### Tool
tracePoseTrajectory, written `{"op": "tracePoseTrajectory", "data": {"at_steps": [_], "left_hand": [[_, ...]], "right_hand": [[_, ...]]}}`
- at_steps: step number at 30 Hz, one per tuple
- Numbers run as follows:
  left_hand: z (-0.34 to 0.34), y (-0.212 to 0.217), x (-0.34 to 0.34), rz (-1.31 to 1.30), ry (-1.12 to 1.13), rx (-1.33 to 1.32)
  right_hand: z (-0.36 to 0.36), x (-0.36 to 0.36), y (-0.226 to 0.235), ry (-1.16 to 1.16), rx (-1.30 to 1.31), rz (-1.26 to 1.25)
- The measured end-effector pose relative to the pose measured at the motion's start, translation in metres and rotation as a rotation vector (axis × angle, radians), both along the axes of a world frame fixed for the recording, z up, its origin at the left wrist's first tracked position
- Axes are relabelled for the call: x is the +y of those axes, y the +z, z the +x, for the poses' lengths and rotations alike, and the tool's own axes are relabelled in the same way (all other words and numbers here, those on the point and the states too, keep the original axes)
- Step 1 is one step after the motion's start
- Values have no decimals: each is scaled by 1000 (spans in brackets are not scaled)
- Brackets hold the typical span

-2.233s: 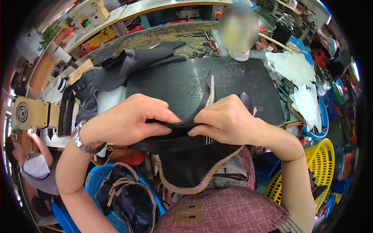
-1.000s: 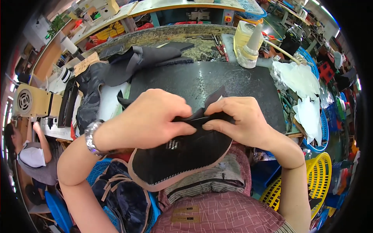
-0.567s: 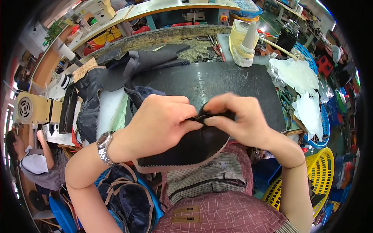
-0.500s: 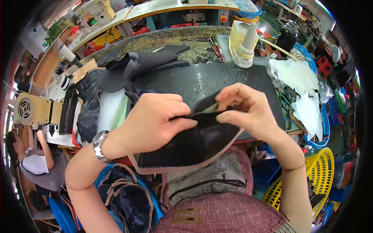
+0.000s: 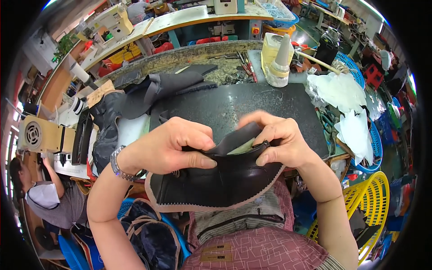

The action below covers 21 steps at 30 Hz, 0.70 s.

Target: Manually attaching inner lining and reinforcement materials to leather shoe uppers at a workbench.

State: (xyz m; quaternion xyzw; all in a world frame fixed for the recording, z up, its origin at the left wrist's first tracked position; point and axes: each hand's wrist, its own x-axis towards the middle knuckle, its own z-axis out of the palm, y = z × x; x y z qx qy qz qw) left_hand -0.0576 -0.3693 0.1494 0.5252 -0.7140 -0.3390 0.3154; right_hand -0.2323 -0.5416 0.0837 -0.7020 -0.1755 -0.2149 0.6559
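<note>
A black leather shoe upper [image 5: 225, 182] with a pale, zigzag-stitched bottom edge hangs between my hands, over my lap and the near edge of the workbench. My left hand [image 5: 180, 146] pinches its top rim, thumb in front and fingers behind. On the other side, my right hand [image 5: 276, 139] grips the rim between thumb and fingers. Between the hands a dark grey flap [image 5: 240, 137] stands up, with a pale greenish lining strip showing beneath it. The fingertips behind the rim are partly hidden.
Ahead lies a black work mat [image 5: 207, 105], with folded dark material [image 5: 157, 90] at its left. A yellowish glue container [image 5: 274, 58] stands beyond it. White sheets [image 5: 337, 94] lie at right. Baskets flank me, blue [image 5: 182, 238] and yellow [image 5: 373, 198]. A co-worker [image 5: 49, 198] sits at left.
The shoe upper and both hands sit slightly lower in view. The rim has turned so that the grey flap and pale lining show more, and my left thumb lies flatter along the leather.
</note>
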Motion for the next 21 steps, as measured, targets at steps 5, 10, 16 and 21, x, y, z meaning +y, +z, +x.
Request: {"op": "tracePoseTrajectory", "data": {"at_steps": [5, 10, 16, 21], "left_hand": [[-32, -9, 7, -219, 374, -108], [-32, -9, 10, -260, 475, -202], [-28, -14, 3, -300, 530, -211], [-41, -28, 0, -413, 715, -225]], "right_hand": [[-9, 12, 9, -238, 169, 55], [-10, 14, 9, -440, -20, -292], [-11, 26, 11, -1100, -446, -957], [-13, 25, -3, -617, -62, -610]]}}
